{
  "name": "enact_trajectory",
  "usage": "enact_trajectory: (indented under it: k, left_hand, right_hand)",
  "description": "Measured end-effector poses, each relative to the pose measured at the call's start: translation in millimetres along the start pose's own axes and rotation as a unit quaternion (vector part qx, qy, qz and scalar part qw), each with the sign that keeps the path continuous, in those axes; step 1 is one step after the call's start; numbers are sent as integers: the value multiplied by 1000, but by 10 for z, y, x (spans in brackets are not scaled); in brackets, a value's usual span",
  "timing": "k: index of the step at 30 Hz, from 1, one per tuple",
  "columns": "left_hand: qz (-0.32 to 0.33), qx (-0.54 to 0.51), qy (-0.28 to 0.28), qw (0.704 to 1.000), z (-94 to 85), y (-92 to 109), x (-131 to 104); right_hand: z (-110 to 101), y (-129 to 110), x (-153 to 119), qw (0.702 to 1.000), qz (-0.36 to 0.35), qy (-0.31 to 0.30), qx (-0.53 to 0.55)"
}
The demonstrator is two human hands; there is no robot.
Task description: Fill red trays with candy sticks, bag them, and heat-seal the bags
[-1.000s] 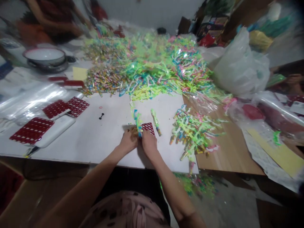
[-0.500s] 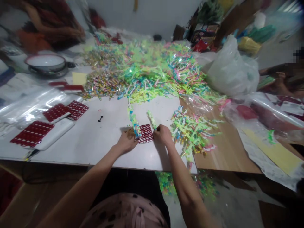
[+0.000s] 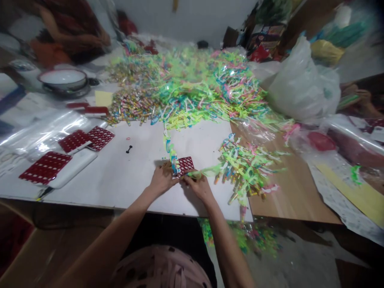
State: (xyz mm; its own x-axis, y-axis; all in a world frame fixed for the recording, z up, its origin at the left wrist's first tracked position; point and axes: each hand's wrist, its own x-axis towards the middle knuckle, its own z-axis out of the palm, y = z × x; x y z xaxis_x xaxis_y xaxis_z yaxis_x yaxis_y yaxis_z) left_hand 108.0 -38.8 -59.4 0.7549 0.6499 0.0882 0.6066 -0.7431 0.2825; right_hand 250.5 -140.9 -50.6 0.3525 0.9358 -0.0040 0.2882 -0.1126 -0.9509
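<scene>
From the head: pinches the lower end of a blue, green and white strand [image 3: 168, 148] in the left hand [image 3: 162, 178], fingers curled in nearly closed. Grips a green ribbon [image 3: 210, 171] in the bent fingers of the right hand [image 3: 198, 185] — close beside the left, low over the white tabletop [image 3: 138, 176] — and trails it rightward to a heap of similar pieces [image 3: 249, 170]. Has, just beyond both hands and right of the strand, a red-and-white card [image 3: 186, 163] lying near edge partly covered.

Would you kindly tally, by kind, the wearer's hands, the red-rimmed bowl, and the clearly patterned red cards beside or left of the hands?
Left hand, right hand: 2
Red-rimmed bowl: 1
Patterned red cards: 4 (nearest card, left-side cards)
Total: 7
</scene>
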Motion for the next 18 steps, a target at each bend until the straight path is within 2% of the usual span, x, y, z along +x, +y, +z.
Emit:
enact_trajectory:
  k: [4, 8, 11, 14, 18]
  left_hand:
    - [-1, -1, -3, 1000, -36, 34, -10]
    - [6, 37, -24, 999, -63, 59, -34]
    - [9, 49, -26, 998, -64, 62, -41]
    - [21, 42, -40, 998, -60, 39, -27]
    - [29, -8, -46, 998, -18, -33, -4]
  right_hand:
    - [110, 45, 49, 995, -34, 29, -91]
    - [163, 92, 14, 987, -50, 16, -151]
    - [168, 33, -30, 979, -49, 15, -198]
    - [182, -114, -68, 943, -50, -21, -327]
    - [300, -311, -80, 882, 26, -76, -463]
